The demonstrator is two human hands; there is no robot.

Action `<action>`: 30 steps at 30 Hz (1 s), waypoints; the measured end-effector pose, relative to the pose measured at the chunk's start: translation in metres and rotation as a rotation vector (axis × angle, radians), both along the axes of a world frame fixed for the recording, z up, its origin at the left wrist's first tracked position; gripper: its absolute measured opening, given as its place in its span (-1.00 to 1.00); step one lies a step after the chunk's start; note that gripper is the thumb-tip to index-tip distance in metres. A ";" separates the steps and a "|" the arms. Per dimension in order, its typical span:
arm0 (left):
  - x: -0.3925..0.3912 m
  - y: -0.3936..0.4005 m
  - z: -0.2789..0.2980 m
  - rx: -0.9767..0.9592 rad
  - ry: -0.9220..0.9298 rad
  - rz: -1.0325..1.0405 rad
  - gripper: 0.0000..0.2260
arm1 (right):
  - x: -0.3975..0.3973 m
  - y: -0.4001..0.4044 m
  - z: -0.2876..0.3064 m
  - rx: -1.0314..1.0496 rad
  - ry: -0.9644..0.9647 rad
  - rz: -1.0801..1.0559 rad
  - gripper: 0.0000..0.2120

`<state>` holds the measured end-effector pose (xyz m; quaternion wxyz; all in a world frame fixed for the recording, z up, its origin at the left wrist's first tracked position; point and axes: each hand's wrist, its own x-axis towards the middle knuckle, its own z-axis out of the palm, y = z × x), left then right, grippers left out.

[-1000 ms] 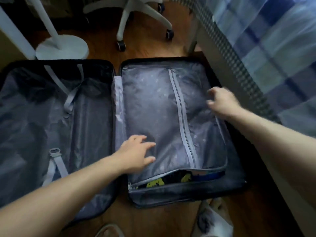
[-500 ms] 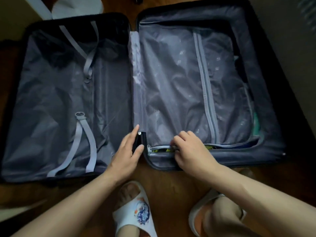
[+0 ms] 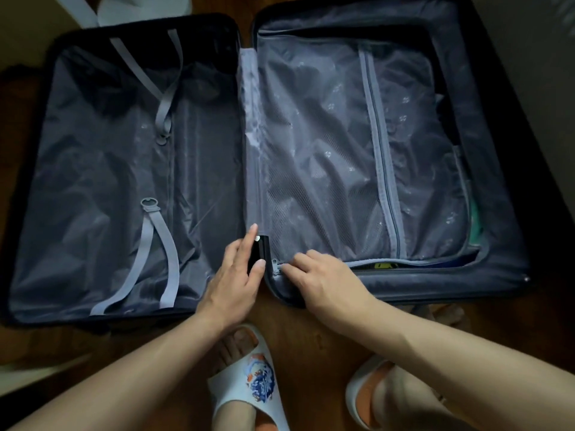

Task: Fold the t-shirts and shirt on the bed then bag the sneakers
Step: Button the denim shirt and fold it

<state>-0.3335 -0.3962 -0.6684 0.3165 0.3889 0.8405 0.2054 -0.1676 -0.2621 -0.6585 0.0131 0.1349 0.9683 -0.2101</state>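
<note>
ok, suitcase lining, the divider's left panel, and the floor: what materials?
Suitcase lining: thin synthetic fabric, probably nylon or polyester; slight sheen, soft creases.
Divider panel: mesh netting, open weave visible; the rest is similar sheeny fabric.
Floor: looks like wood or wood-look laminate, brown and semi-gloss; the dim light leaves it open.

A suitcase (image 3: 497, 275) lies open on the floor (image 3: 298, 331) — the right half under a zipped divider (image 3: 326, 150), clothes seemingly beneath; both hands at its near edge, by the hinge.
</note>
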 end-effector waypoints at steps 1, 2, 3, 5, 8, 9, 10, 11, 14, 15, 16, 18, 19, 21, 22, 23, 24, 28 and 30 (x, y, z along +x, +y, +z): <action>-0.001 -0.001 -0.001 0.006 -0.012 0.000 -0.43 | 0.001 -0.002 -0.002 -0.001 -0.032 0.019 -0.67; -0.002 -0.002 -0.002 0.011 -0.019 -0.003 -0.43 | 0.001 -0.002 -0.006 -0.012 -0.068 0.017 -0.61; -0.003 -0.003 -0.003 0.012 -0.024 -0.005 -0.43 | 0.001 -0.002 -0.007 -0.024 -0.099 0.022 -0.57; -0.003 -0.006 -0.002 0.013 -0.050 -0.010 -0.42 | -0.001 -0.004 -0.004 -0.036 -0.145 0.033 -0.56; -0.005 -0.005 -0.001 0.043 -0.135 0.028 -0.42 | -0.014 0.001 0.006 -0.121 -0.189 -0.047 -0.73; -0.006 -0.005 -0.001 0.061 -0.163 0.050 -0.42 | -0.020 0.005 0.007 -0.181 -0.181 -0.118 -0.78; -0.006 -0.004 -0.001 0.075 -0.182 0.068 -0.41 | -0.026 0.008 0.005 -0.250 -0.173 -0.186 -0.79; -0.006 -0.003 0.000 0.083 -0.192 0.076 -0.41 | -0.029 0.010 0.003 -0.313 -0.166 -0.234 -0.76; -0.005 -0.004 0.000 0.074 -0.202 0.077 -0.38 | -0.035 0.005 -0.004 -0.350 -0.147 -0.195 -0.79; -0.005 -0.005 0.001 0.064 -0.203 0.073 -0.39 | -0.035 0.002 -0.005 -0.338 -0.138 -0.188 -0.84; -0.005 -0.004 0.002 0.055 -0.200 0.071 -0.39 | -0.035 0.000 -0.005 -0.320 -0.126 -0.189 -0.88; -0.004 -0.003 0.004 0.027 -0.176 0.068 -0.38 | -0.037 -0.001 -0.006 -0.247 -0.073 -0.164 -0.89; -0.002 -0.004 0.004 0.008 -0.126 0.050 -0.39 | -0.039 -0.001 -0.004 -0.189 -0.032 -0.126 -0.88; 0.003 -0.004 0.008 -0.025 0.025 -0.018 -0.42 | -0.039 -0.003 -0.001 -0.106 0.047 -0.014 -0.86; 0.006 -0.005 0.010 -0.034 0.088 -0.051 -0.43 | -0.038 -0.003 0.001 -0.086 0.065 0.049 -0.87; 0.008 -0.005 0.010 -0.043 0.135 -0.082 -0.45 | -0.037 -0.003 0.003 -0.080 0.080 0.095 -0.87; 0.010 -0.006 0.010 -0.045 0.174 -0.111 -0.47 | -0.035 -0.003 0.005 -0.099 0.088 0.111 -0.85; 0.014 -0.007 0.006 -0.028 0.367 -0.189 -0.49 | -0.034 -0.008 0.011 -0.342 0.018 -0.202 -0.82; 0.018 -0.003 0.008 -0.020 0.465 -0.223 -0.51 | -0.033 -0.007 0.015 -0.425 -0.062 -0.377 -0.87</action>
